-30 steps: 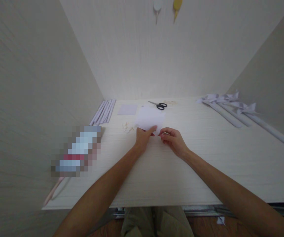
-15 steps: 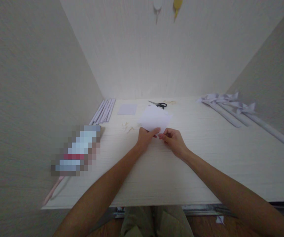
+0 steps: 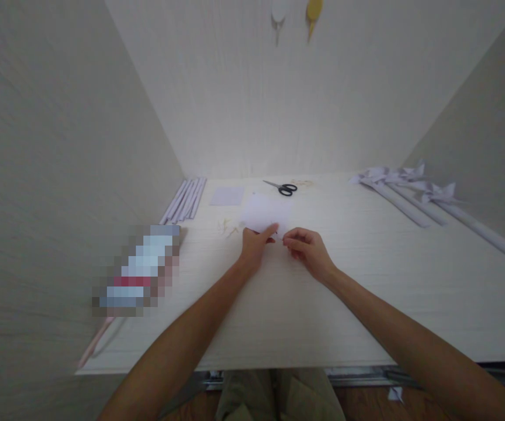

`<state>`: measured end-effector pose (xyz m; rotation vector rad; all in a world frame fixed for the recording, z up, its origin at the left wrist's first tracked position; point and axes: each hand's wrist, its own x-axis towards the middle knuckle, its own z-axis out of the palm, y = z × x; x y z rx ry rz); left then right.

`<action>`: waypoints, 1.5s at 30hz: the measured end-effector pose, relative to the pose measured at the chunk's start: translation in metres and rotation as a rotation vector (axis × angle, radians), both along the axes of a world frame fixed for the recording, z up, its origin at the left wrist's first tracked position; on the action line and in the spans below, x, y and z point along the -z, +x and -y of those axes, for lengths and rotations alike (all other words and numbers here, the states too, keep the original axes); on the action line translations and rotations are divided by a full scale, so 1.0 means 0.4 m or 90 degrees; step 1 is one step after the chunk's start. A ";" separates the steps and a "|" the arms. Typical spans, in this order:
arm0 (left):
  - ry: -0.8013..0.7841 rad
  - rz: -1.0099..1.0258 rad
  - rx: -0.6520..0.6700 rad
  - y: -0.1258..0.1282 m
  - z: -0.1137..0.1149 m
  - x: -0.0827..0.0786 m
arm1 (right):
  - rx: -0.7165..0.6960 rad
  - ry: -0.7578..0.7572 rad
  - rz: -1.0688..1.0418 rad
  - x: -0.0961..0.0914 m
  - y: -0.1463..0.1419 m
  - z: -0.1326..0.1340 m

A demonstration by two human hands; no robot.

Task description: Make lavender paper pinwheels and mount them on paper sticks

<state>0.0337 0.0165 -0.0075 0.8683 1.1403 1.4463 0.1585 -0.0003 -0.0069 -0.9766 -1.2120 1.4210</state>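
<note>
Gripping the white sheet (image 3: 265, 211) at its near edge, my left hand (image 3: 255, 244) had its thumb on top, hiding part of that edge, with the sheet reaching forward over the table (image 3: 366, 257). Just beside it, at the sheet's near right corner, my right hand (image 3: 308, 250) had thumb and forefinger bunched; I couldn't tell whether they pinched the corner or something tiny. Scissors (image 3: 285, 189) lay straight ahead of both hands, beyond the sheet, with pale bits (image 3: 303, 183) behind their handles. Left of my left hand were thin pale strips (image 3: 225, 227), a paper square (image 3: 227, 196) farther forward, then a row of rolled sticks (image 3: 187, 199); nearer me on that side sat a pixelated object (image 3: 141, 266). Well to the right of my right hand, paper pinwheels (image 3: 439, 193) on long sticks rested by the side wall. Half a second earlier the sheet was turned more to the right and covered part of the scissors' handles; now it had swung left, leaving them uncovered, and my left thumb had drawn away from my right fingertips.
</note>
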 end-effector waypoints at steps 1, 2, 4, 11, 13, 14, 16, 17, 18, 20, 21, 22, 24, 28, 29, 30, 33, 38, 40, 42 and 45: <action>0.005 0.000 0.006 0.000 0.001 0.000 | 0.000 -0.003 -0.007 0.000 0.000 -0.001; 0.010 -0.006 0.013 0.001 0.002 0.001 | 0.002 -0.003 -0.008 -0.001 -0.001 -0.001; 0.013 -0.035 0.029 0.002 0.005 -0.001 | 0.007 0.002 0.014 -0.002 -0.004 0.000; 0.012 -0.068 0.066 0.007 0.017 -0.018 | 0.041 0.048 0.124 0.001 -0.007 0.008; 0.017 -0.064 0.067 0.007 0.017 -0.019 | 0.037 0.068 0.129 0.003 -0.005 0.007; 0.018 -0.068 0.066 0.007 0.017 -0.018 | 0.036 0.079 0.136 0.004 -0.005 0.006; 0.013 -0.090 0.060 0.005 0.016 -0.017 | 0.036 0.091 0.155 0.003 -0.005 0.005; 0.007 -0.105 0.054 0.003 0.016 -0.016 | 0.039 0.091 0.165 0.002 -0.006 0.005; -0.001 -0.123 0.048 0.001 0.017 -0.016 | 0.043 0.089 0.172 0.000 -0.007 0.004; -0.011 -0.149 0.039 -0.001 0.018 -0.016 | 0.047 0.086 0.183 -0.004 -0.008 0.005; -0.010 -0.155 0.040 -0.002 0.018 -0.016 | 0.046 0.088 0.189 -0.006 -0.009 0.005; -0.005 -0.154 0.042 -0.002 0.019 -0.015 | 0.041 0.093 0.198 -0.007 -0.009 0.005; 0.011 -0.140 0.055 -0.001 0.020 -0.014 | 0.028 0.103 0.218 -0.005 -0.008 0.004; 0.014 -0.093 0.036 -0.002 0.010 -0.007 | 0.032 0.096 0.245 0.005 -0.004 -0.001; 0.011 -0.077 0.015 -0.005 0.006 -0.004 | 0.035 0.091 0.246 0.008 -0.003 -0.002; 0.009 -0.057 -0.010 -0.008 0.000 -0.001 | 0.039 0.088 0.244 0.011 -0.003 -0.003; 0.010 0.006 -0.055 -0.021 -0.015 0.006 | 0.058 0.078 0.219 0.015 -0.002 -0.004; 0.018 0.037 -0.044 -0.028 -0.020 0.006 | 0.125 0.009 0.032 0.007 -0.003 -0.006; 0.024 0.014 -0.024 -0.025 -0.016 0.005 | 0.150 -0.029 -0.073 0.001 -0.001 -0.009; 0.027 0.002 0.007 -0.021 -0.012 0.003 | 0.163 -0.054 -0.162 -0.007 0.003 -0.013; 0.017 0.010 0.062 -0.016 -0.007 0.001 | 0.158 -0.081 -0.265 -0.015 0.011 -0.020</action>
